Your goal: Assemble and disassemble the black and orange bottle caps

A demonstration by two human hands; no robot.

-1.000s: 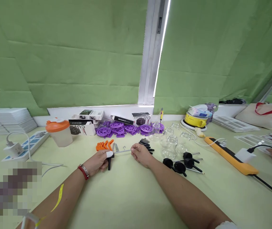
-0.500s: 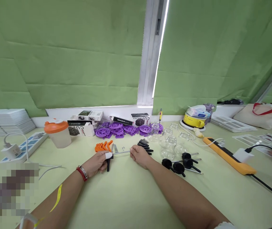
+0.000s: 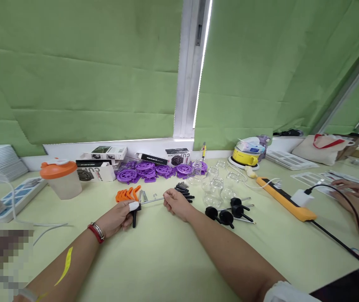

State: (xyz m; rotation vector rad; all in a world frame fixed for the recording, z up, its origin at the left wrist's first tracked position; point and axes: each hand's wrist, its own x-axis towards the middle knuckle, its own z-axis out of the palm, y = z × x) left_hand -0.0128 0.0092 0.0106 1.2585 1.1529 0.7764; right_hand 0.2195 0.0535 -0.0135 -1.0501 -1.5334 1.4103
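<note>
My left hand (image 3: 116,217), with a white wrap on the thumb, grips a black plastic part (image 3: 134,219) whose handle-like end points down. A thin metal rod (image 3: 152,201) runs from that part to my right hand (image 3: 177,204), whose closed fingers pinch its far end. Just beyond the left hand lie orange bent pieces (image 3: 127,194) and a few metal screws (image 3: 142,196). Beside the right hand is a pile of black sticks (image 3: 184,191). Several round black parts with rods (image 3: 226,218) lie farther right.
Purple wheel-shaped parts (image 3: 146,169) and cup holder boxes (image 3: 96,172) line the back. Clear glass jars (image 3: 213,193) stand right of centre. At left are an orange-lidded cup (image 3: 63,180) and a white power strip (image 3: 16,200). An orange power strip (image 3: 284,199) lies right; another person's hands (image 3: 354,197) are beyond it.
The view has turned slightly right, so everything sits farther left. Both hands keep their hold on the part and rod. More of the other person's hands shows at right.
</note>
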